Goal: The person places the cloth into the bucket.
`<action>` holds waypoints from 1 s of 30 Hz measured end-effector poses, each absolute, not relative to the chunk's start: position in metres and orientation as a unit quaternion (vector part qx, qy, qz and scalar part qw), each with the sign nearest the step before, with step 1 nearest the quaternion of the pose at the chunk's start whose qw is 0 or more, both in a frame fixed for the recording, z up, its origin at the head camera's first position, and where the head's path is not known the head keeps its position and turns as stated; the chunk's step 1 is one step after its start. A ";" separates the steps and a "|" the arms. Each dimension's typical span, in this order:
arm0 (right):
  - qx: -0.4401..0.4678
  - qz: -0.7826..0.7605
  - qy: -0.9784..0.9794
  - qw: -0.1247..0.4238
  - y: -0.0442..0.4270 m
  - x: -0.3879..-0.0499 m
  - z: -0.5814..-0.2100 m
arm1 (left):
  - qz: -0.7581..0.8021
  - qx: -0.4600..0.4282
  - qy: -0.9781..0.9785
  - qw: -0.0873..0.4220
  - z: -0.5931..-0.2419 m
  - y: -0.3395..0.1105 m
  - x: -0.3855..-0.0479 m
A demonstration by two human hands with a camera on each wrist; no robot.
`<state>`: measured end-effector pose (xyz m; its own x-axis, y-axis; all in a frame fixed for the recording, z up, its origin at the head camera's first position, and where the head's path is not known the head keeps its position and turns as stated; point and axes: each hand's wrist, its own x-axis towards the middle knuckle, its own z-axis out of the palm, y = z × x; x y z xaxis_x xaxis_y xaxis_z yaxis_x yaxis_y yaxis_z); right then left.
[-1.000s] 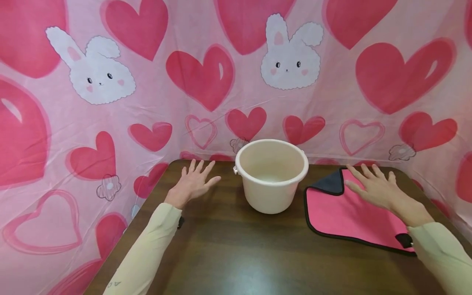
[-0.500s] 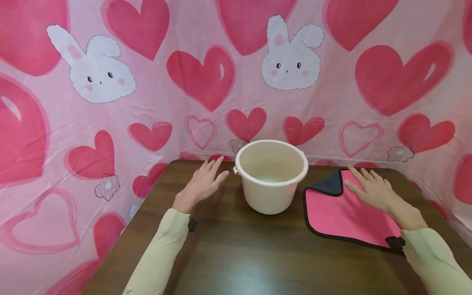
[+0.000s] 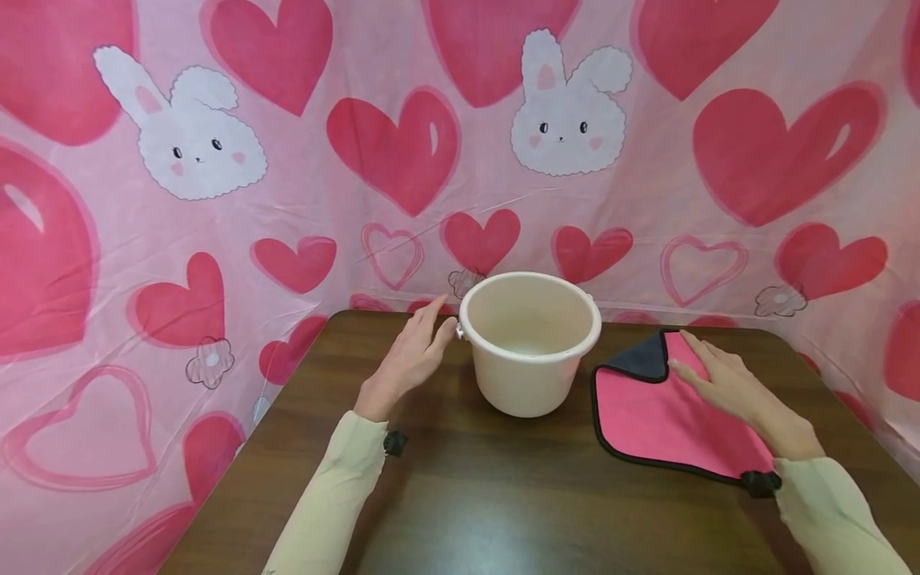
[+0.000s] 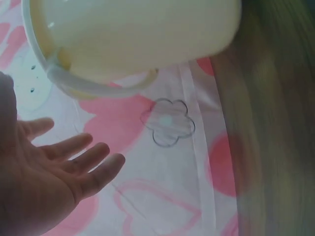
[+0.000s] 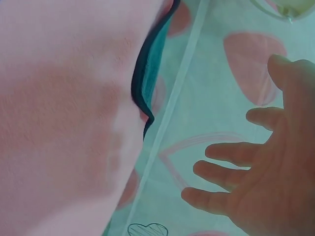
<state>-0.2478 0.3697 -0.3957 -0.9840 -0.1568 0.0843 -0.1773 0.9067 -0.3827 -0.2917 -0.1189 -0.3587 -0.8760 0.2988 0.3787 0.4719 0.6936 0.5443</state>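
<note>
1. A cream-white, round plastic bucket [image 3: 528,383] is standing upright on a dark brown, wood-grained table [image 3: 467,503], and the head view is showing nothing inside it. Its curved white handle [image 4: 113,91] is showing on your left hand's side.
2. A pink, black-edged rectangular cloth [image 3: 668,423] is lying just right of the bucket, its far corner on the bucket's side turning over to show a dark grey-blue underside.
3. Your left hand [image 3: 410,359] is hovering left of the bucket, near its rim but apart from it, with the fingers extending loosely and holding nothing.
4. Your right hand [image 3: 743,395] is hovering over the cloth, right of the bucket, its fingers also extending and gripping nothing.
5. By my judgement, you are standing at a beginning or a pause; I cannot tell which. Nothing is showing as finished: neither thing is being gripped or lifted, the cloth is lying outside the bucket, and all handling of both is remaining undone.
</note>
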 end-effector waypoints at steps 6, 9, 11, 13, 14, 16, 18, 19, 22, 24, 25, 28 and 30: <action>0.085 0.208 -0.974 0.020 0.368 -0.248 -0.403 | -0.377 -0.199 -0.890 0.164 -0.360 -0.103 -0.291; 0.083 0.209 -0.974 0.019 0.369 -0.248 -0.406 | -0.401 -0.189 -0.880 0.169 -0.361 -0.095 -0.290; 0.084 0.211 -0.974 0.014 0.369 -0.248 -0.408 | -0.416 -0.184 -0.873 0.174 -0.362 -0.090 -0.290; 0.083 0.212 -0.974 0.008 0.369 -0.249 -0.410 | -0.429 -0.176 -0.867 0.180 -0.364 -0.085 -0.290; 0.081 0.213 -0.974 0.003 0.369 -0.249 -0.411 | -0.434 -0.172 -0.865 0.184 -0.365 -0.083 -0.290; 0.078 0.213 -0.974 -0.004 0.369 -0.250 -0.412 | -0.445 -0.165 -0.858 0.194 -0.366 -0.078 -0.290; 0.073 0.210 -0.975 -0.005 0.369 -0.250 -0.413 | -0.455 -0.156 -0.853 0.203 -0.366 -0.074 -0.290; 0.071 0.208 -0.975 -0.006 0.369 -0.250 -0.413 | -0.458 -0.153 -0.851 0.208 -0.367 -0.073 -0.290; 0.070 0.203 -0.977 -0.007 0.370 -0.251 -0.416 | -0.467 -0.142 -0.846 0.216 -0.367 -0.068 -0.290; 0.076 0.201 -0.977 -0.010 0.371 -0.252 -0.418 | -0.472 -0.135 -0.844 0.216 -0.368 -0.066 -0.290; 0.081 0.202 -0.976 -0.014 0.371 -0.252 -0.420 | -0.476 -0.131 -0.843 0.215 -0.368 -0.065 -0.290; 0.092 0.193 -0.976 -0.029 0.373 -0.253 -0.424 | -0.482 -0.121 -0.841 0.212 -0.369 -0.063 -0.289; 0.094 0.182 -0.978 -0.044 0.374 -0.252 -0.425 | -0.484 -0.117 -0.840 0.214 -0.369 -0.063 -0.289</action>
